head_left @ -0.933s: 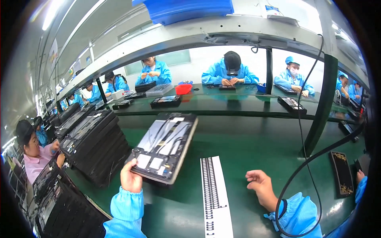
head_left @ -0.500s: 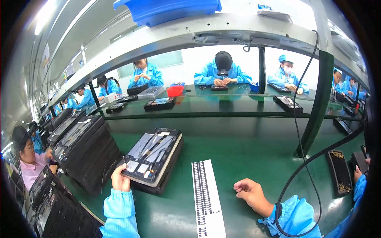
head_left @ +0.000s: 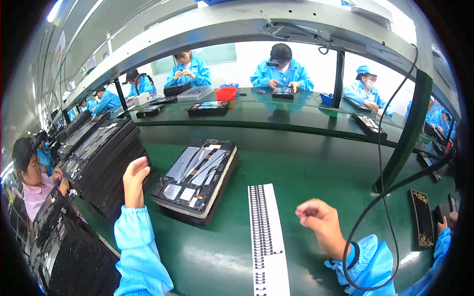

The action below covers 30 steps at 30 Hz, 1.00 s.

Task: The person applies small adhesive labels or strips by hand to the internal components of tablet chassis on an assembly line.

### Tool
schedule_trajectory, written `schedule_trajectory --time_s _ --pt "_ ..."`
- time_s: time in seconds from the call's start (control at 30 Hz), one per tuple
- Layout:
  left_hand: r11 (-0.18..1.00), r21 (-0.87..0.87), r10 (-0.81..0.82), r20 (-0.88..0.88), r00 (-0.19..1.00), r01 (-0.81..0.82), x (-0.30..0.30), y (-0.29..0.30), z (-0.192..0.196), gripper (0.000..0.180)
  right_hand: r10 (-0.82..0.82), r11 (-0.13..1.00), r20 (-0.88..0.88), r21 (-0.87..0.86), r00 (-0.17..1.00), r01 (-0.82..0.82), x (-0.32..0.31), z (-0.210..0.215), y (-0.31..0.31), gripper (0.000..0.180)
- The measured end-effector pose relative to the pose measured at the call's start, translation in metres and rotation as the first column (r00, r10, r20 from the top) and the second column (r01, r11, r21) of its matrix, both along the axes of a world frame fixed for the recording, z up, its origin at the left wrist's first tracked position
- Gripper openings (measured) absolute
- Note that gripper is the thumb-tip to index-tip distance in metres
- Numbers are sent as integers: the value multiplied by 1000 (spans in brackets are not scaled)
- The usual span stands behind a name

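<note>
- Tablet chassis (head_left: pixel 196 178), open-backed with ribbon cables showing, now lies flat on the green counter (head_left: pixel 316 172); a second ago it was tipped up on its near edge, so I read it as set down for work.
- Left hand (head_left: pixel 134 178) has come off the chassis's corner and stands just beside its left edge, grip apart, fingers upright, holding nothing I can see.
- Right hand (head_left: pixel 316 219) hovers over the counter right of the white sticker strip (head_left: pixel 266 237), fingers curled loosely together (whether they pinch something small, I cannot tell).
- Edges: stacked black trays (head_left: pixel 101 163) crowd the left hand's far side; the strip lies just right of the chassis.
- Room: bare counter opens behind the chassis and rightward, until the hanging black cable (head_left: pixel 375 197) and the green post (head_left: pixel 402 143).
</note>
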<state>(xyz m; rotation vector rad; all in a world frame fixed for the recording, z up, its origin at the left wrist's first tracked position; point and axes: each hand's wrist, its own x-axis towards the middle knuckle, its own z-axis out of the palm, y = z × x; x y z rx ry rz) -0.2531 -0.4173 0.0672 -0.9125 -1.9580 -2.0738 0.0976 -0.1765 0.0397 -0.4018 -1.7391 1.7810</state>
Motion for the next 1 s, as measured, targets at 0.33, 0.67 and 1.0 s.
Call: schedule_trajectory --time_s 0.33,0.67,1.0 --pt "679 -125 -668 305 679 724 -72 41 -59 68 -207 954 126 244 970 172 -152 -20 -13 58" --pt "507 450 -825 500 263 735 -35 65 -47 58 -308 937 154 222 939 271 -225 -24 -73 85" --pt "498 320 -797 535 280 806 -43 63 -39 67 -333 922 232 282 914 264 -219 -22 -84 92"
